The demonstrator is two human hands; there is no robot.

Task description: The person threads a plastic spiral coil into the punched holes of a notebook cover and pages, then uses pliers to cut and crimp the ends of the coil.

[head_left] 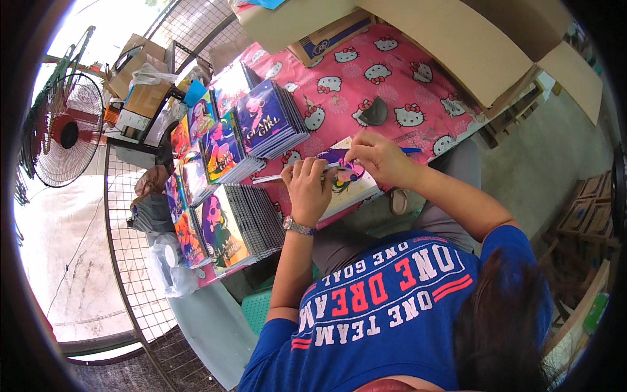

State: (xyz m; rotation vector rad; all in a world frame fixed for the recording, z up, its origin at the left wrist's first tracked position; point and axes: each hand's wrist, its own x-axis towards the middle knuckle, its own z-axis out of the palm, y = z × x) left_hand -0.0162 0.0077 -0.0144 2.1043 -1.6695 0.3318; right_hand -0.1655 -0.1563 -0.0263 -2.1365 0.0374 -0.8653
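A notebook (356, 190) with a cream, illustrated cover lies in front of me at the near edge of the table. My left hand (306, 188) is closed over its left side, fingers bent onto the edge. At its far edge, my right hand (384, 159) pinches with thumb and forefinger against the notebook; whatever fine part lies between the fingertips is too small to make out. Stacks of similar notebooks stand just left of my hands, among them a blue-covered stack (262, 116) and a nearer stack with dark bound spines (243, 221).
A pink patterned cloth (339, 57) covers the table. On it lie a dark grey piece (375, 112) and a blue pen-like item (410, 150). Large open cardboard boxes (450, 39) stand at the far side. A fan (68, 134) and wire mesh are at the left.
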